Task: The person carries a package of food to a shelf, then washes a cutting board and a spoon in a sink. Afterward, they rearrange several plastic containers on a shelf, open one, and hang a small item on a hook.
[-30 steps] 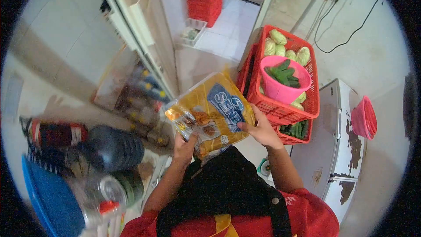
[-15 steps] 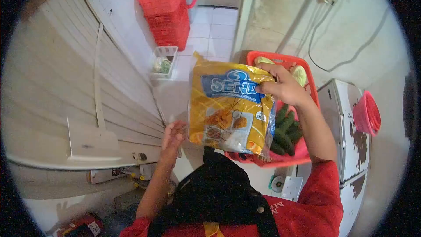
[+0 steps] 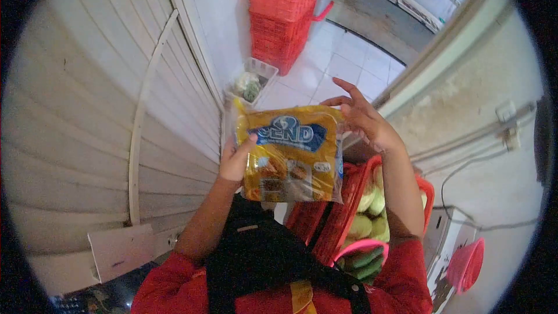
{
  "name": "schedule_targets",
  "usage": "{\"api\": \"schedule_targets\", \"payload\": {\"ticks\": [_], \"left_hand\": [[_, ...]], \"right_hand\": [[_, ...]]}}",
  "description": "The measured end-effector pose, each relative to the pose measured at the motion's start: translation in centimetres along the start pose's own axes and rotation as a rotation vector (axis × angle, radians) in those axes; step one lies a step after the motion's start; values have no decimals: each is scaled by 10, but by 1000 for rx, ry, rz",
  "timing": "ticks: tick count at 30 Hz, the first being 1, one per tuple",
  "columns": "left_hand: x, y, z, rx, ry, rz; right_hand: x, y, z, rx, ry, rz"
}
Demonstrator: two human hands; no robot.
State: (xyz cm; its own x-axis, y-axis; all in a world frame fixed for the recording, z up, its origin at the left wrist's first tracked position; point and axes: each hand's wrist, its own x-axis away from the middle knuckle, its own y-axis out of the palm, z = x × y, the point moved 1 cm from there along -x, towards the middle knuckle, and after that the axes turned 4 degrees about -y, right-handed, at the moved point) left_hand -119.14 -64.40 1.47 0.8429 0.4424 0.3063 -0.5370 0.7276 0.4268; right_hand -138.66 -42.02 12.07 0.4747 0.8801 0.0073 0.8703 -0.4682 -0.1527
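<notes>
A yellow plastic packet (image 3: 290,151) with a blue "SEND" label and food pictures is held up in front of my chest. My left hand (image 3: 237,160) grips its left edge, the thumb lying over the front and the other fingers hidden behind. Beside the packet's upper right edge is my right hand (image 3: 363,119), its fingers spread apart. Clear, wrinkled plastic shows along the packet's right and lower edges.
Below my right arm, a red crate (image 3: 354,209) holds pale green vegetables (image 3: 363,227), with dark green cucumber-like vegetables (image 3: 366,264) nearer me. Stacked red crates (image 3: 279,23) and a white basket (image 3: 261,73) stand ahead by the doorway. A pink basket (image 3: 465,264) is at right.
My left hand has taken hold of the packet's left edge. My right hand has let go and its fingers have spread. The view has turned, showing more of the doorway.
</notes>
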Motion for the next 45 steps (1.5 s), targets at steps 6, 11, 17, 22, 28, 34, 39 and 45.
{"api": "schedule_targets", "payload": {"ticks": [6, 11, 17, 22, 28, 34, 39, 45], "left_hand": [[-120, 4, 33, 16, 123, 86], [-194, 12, 34, -87, 167, 95], [-273, 48, 52, -72, 18, -94], [-369, 129, 77, -123, -166, -238], [-478, 203, 46, -282, -325, -487], [-547, 308, 35, -491, -327, -736], [-617, 374, 24, -531, -517, -867], [-707, 417, -23, -621, -614, -900]], "right_hand": [[-114, -43, 59, -3, 187, 11], [-175, -40, 82, -157, 103, 362], [-186, -95, 108, -123, 79, 603], [-204, -163, 101, -282, 182, 884], [-201, -221, 149, -384, 232, 1249], [-183, -288, 199, -542, 133, 1538], [-181, -341, 219, -639, 288, 1734], [-169, -413, 253, -648, 72, 1999]]}}
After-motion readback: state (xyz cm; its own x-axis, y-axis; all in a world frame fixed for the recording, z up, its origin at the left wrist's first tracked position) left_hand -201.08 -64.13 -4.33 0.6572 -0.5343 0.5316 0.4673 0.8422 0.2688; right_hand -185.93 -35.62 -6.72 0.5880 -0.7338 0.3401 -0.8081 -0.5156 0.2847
